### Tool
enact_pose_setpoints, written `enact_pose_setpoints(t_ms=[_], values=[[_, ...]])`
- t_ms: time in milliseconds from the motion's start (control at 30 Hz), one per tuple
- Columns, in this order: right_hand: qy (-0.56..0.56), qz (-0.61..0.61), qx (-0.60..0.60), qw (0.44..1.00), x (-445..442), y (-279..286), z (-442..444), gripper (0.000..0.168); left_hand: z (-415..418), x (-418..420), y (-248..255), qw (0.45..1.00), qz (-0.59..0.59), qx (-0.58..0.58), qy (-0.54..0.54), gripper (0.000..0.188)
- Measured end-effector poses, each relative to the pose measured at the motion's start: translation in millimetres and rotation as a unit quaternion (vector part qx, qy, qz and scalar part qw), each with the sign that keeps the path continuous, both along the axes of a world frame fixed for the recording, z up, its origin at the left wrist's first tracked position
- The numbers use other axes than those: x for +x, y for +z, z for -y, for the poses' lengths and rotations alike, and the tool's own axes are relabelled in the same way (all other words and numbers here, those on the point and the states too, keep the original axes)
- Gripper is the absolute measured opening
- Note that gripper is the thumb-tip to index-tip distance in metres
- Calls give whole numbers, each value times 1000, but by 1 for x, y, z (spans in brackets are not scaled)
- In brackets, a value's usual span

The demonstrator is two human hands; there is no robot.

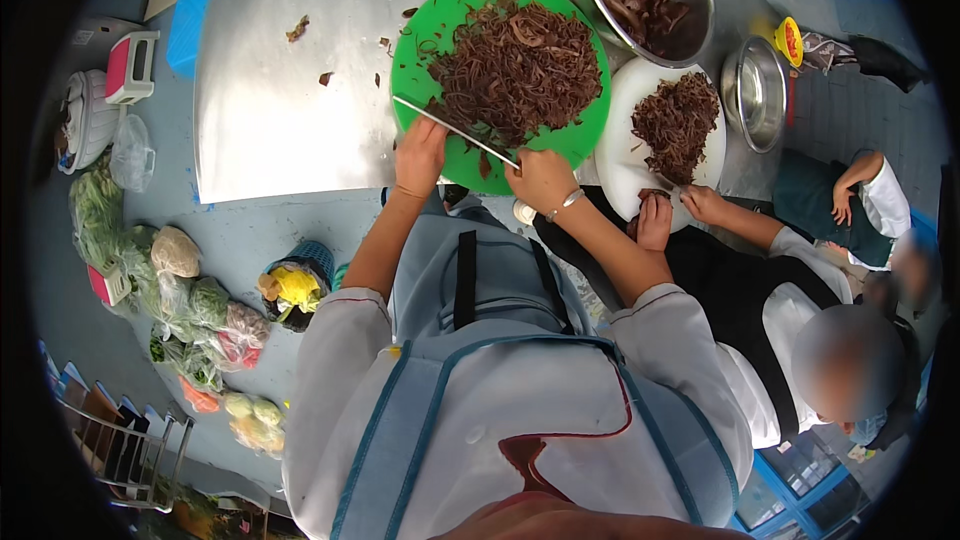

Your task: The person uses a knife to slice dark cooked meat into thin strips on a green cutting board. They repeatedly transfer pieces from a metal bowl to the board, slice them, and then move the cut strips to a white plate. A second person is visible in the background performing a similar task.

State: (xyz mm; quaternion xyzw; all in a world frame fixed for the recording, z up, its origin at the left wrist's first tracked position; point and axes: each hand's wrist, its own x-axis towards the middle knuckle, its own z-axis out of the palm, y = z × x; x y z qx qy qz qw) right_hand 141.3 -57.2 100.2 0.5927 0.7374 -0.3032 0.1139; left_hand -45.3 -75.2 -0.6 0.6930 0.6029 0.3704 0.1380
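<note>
A round green cutting board (409, 37) lies on the metal table before me, with a large heap of dark brown shreds (517, 64), apparently wood ear fungus, on it. My right hand (544, 180) grips the handle end of a knife (459, 133). Its blade slants up and left across the board's near side, seen nearly edge-on. The fingers of my left hand (420, 157) are bent against the blade near its far end, at the board's left rim. A dark scrap shows just beyond those fingertips; what lies under them is hidden.
To the right, a co-worker's hands (655, 219) cut dark pieces on a round white board (619, 124). Behind it stand a steel bowl of larger brown pieces (637, 0) and another steel bowl (754, 94). Bagged vegetables (210, 304) and a blue basket (311, 259) are on the floor left.
</note>
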Motion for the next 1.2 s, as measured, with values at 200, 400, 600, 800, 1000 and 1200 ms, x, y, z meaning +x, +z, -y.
enact_pose_setpoints(t_ms=[200, 400, 600, 800, 1000, 1200], values=[[-64, -34, 54, 996, -37, -36, -18, 28, 4, 5, -7, 999, 6, 37, -9, 27], [-34, -31, 32, 998, -12, -14, -26, 27, 7, -1, -9, 999, 21, 44, 9, 28], [-20, 2, 19, 1000, -21, -9, 3, 28, 5, -4, -10, 1000, -18, 9, -14, 29], [-50, -56, 66, 995, -37, -28, -30, 29, 7, -5, -10, 997, -30, 65, 4, 29], [15, -5, 3, 1000, -4, 4, 2, 28, 11, -5, -8, 999, -24, 20, -3, 27], [-49, -42, 52, 997, -41, -32, -11, 29, 6, -3, -4, 998, -28, 47, -22, 27]])
